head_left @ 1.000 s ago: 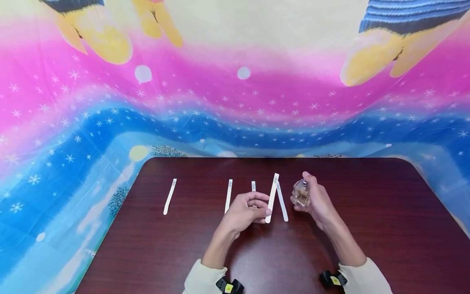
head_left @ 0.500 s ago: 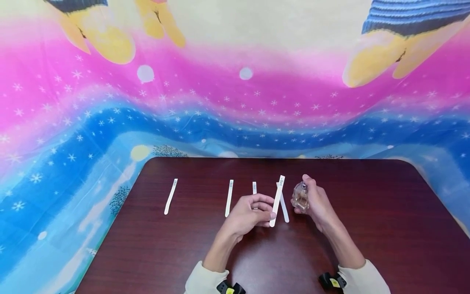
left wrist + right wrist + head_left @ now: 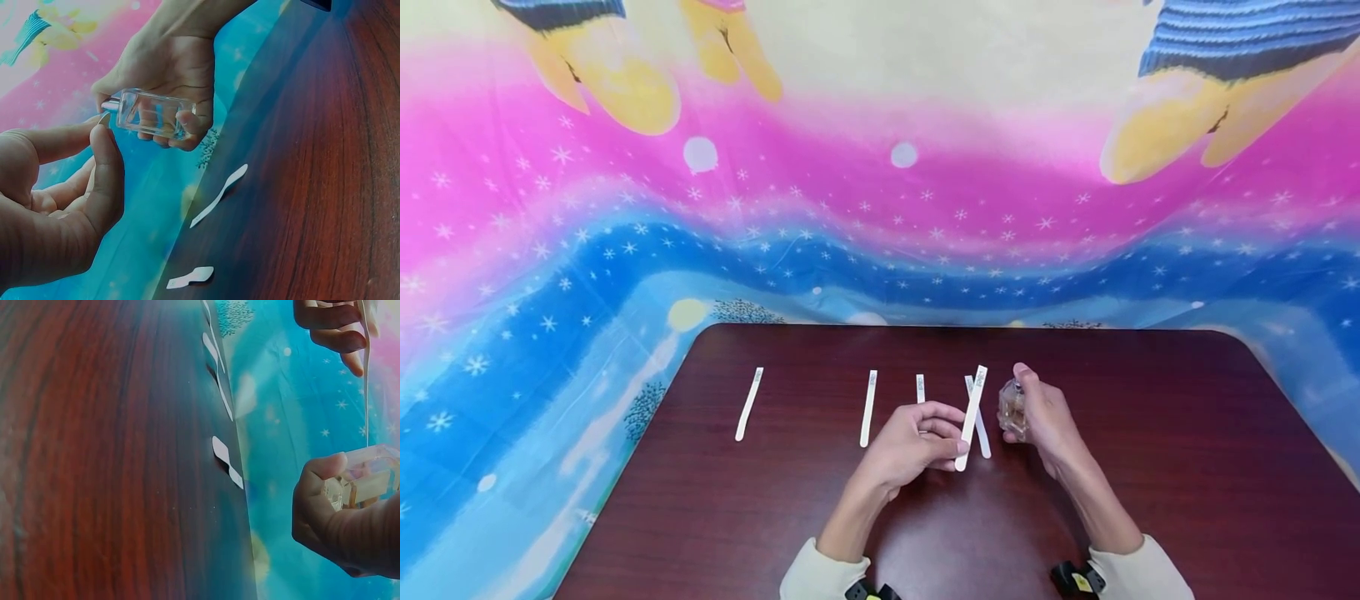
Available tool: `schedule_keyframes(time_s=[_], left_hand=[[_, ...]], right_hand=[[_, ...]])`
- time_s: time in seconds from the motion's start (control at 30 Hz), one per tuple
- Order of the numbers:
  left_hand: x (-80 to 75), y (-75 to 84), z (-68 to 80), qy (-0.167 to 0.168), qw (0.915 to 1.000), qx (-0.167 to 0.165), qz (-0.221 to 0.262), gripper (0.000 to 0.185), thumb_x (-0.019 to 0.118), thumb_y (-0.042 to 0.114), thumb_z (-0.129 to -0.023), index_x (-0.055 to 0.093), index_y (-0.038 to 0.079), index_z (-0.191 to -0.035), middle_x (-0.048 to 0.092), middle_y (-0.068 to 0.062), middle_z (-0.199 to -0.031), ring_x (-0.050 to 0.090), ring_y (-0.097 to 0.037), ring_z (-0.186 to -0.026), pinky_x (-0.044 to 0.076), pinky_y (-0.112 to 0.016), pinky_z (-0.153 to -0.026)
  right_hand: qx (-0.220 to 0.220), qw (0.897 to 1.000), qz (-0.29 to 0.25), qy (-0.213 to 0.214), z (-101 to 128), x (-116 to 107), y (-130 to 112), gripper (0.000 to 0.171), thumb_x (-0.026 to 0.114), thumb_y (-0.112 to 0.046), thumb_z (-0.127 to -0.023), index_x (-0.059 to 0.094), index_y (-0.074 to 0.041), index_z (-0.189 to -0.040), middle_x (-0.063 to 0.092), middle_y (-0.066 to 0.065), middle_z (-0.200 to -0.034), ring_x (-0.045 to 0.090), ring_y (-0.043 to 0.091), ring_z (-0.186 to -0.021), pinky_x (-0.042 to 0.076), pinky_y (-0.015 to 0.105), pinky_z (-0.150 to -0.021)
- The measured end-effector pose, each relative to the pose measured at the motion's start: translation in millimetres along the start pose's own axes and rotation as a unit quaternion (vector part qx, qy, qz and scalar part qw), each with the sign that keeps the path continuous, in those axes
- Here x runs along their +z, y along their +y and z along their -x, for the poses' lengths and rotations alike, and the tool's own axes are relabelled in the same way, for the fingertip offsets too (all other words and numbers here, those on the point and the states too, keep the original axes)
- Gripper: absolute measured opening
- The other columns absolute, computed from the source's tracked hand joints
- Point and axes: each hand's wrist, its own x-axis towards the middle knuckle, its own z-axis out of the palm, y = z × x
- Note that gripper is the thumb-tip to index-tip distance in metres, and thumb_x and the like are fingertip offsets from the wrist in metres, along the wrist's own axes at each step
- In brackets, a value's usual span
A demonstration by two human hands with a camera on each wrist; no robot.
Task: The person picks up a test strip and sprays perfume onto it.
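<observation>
Perfume bottle point(image 3: 1012, 408) gripped in right hand point(image 3: 1045, 421), nozzle just beside raised test strip point(image 3: 972, 415); strip pinched low by left hand point(image 3: 910, 442) fingers; best kept steady, tip facing nozzle, above desk point(image 3: 1150, 467).

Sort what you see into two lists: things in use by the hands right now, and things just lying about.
In use:
left hand, pinching a raised paper strip
right hand, gripping a small glass perfume bottle

Lying about:
far-left strip
second strip
short-looking strip, partly hidden behind the left hand
strip lying behind the raised one
dark wooden table
colourful backdrop cloth
</observation>
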Motion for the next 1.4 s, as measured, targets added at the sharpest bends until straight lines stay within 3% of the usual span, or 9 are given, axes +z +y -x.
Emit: schedule_keyframes(time_s=[0.33,0.5,0.77,1.0,1.4], left_hand=[[6.5,0.4,1.5,-0.002,1.0000,-0.003,-0.004,0.033,0.077,-0.007,-0.089,0.071,-0.002,-0.121,0.069,-0.001,-0.088,0.069,-0.010,-0.073,0.062,-0.022,-0.064],[5.9,-0.3,0.5,-0.002,1.0000,0.000,-0.003,0.033,0.076,-0.009,-0.089,0.071,-0.003,-0.121,0.070,-0.002,-0.088,0.069,-0.010,-0.074,0.063,-0.023,-0.065],[0.4,-1.7,-0.5,0.002,1.0000,0.003,-0.008,0.034,0.075,-0.009,-0.089,0.070,-0.003,-0.122,0.070,-0.002,-0.088,0.070,-0.010,-0.073,0.064,-0.024,-0.067],[-5.9,0.2,-0.6,0.007,0.9999,0.009,-0.011,0.035,0.075,-0.009,-0.090,0.069,-0.005,-0.125,0.069,-0.001,-0.087,0.069,-0.009,-0.072,0.063,-0.022,-0.066],[-9.8,1.0,-0.7,0.006,0.9998,0.010,-0.013,0.037,0.074,-0.009,-0.091,0.068,-0.006,-0.127,0.069,-0.001,-0.089,0.069,-0.008,-0.074,0.064,-0.022,-0.067]], right_hand=[[-0.010,0.999,0.015,0.028,1.7,-0.8,-1.1,0.057,0.043,-0.054,-0.113,0.060,-0.005,-0.088,0.058,0.002,-0.067,0.059,0.016,-0.057,0.059,0.031,-0.055],[0.008,1.000,-0.021,0.018,2.3,-5.3,-5.0,0.059,0.039,-0.058,-0.112,0.056,-0.013,-0.077,0.059,0.000,-0.069,0.061,0.016,-0.066,0.061,0.032,-0.062],[0.006,0.996,-0.088,-0.015,5.8,-10.6,-10.8,0.057,0.034,-0.060,-0.112,0.063,-0.015,-0.091,0.065,-0.003,-0.081,0.067,0.014,-0.078,0.063,0.033,-0.069],[-0.004,0.995,-0.095,-0.029,6.2,-12.2,-11.5,0.058,0.033,-0.060,-0.112,0.063,-0.019,-0.084,0.065,-0.004,-0.081,0.068,0.013,-0.080,0.063,0.034,-0.072],[-0.006,0.994,-0.108,-0.036,6.7,-15.5,-12.6,0.057,0.034,-0.061,-0.111,0.064,-0.019,-0.087,0.067,-0.004,-0.083,0.068,0.013,-0.081,0.063,0.032,-0.072]])
